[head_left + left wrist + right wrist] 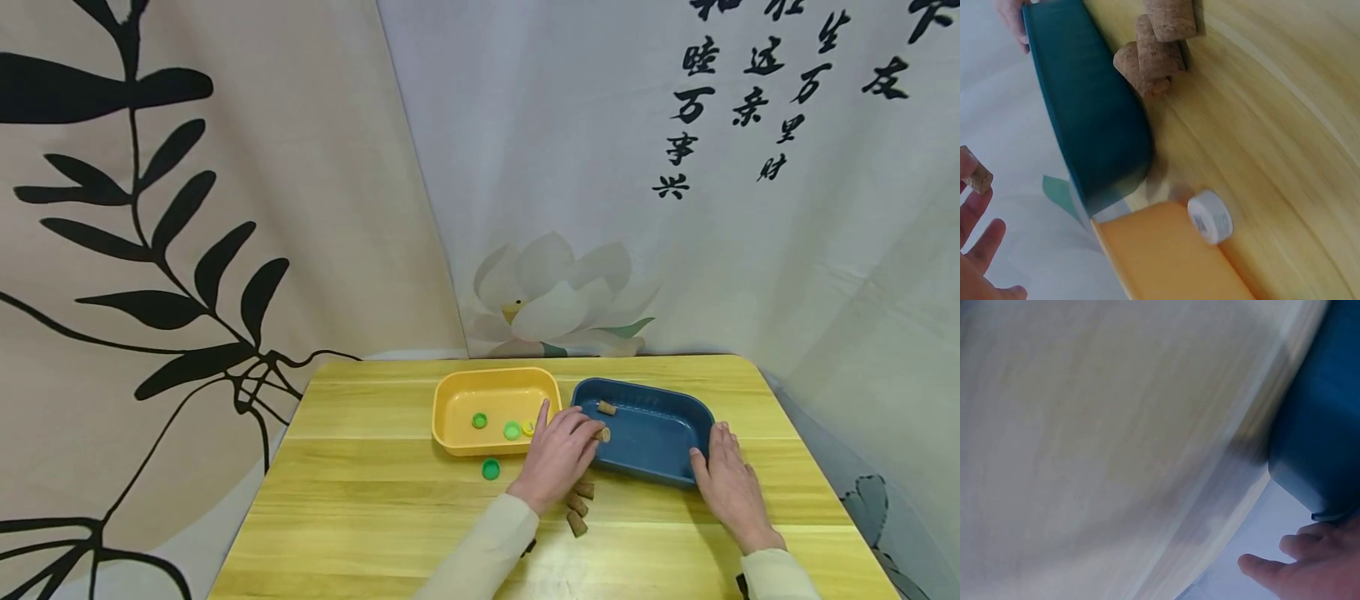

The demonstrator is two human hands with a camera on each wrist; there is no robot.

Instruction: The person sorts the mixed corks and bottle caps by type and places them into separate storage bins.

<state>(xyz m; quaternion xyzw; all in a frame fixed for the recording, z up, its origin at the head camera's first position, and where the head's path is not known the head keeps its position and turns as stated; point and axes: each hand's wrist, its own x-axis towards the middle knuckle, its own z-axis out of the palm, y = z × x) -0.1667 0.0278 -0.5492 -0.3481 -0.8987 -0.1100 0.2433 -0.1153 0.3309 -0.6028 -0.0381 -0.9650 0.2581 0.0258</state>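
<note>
Head view: left hand (553, 454) grasps one cork, the held cork (602, 434), between thumb and fingertips, above the left part of a blue tray (648, 442); right hand (727, 479) holds nothing loose, its fingers mostly straight and resting along the tray's right end, thumb at the rim; whether it presses hard cannot be told. Judgement on handling: a light pinch on the cork's sides should serve, since cork likely gives a little and does not slip easily; best to carry the wrist high enough for the knuckles to pass over the rim, to open the fingers only low over the tray floor, where a round side might otherwise roll, and to let the right hand steady the tray without pushing it leftward. Appearance: held cork is short, stubby, brown and speckled, with a paler blunt end; left wrist view shows it beyond the fingertips, apart from the tray wall; another cork (606, 407) lies in the tray, just beyond the left hand; loose corks (577, 523) lie close together on the table (360, 500), beside the left wrist, slightly tapered; left of that hand, a yellow tray (487, 396) holds green caps (479, 421) and a yellow one.
</note>
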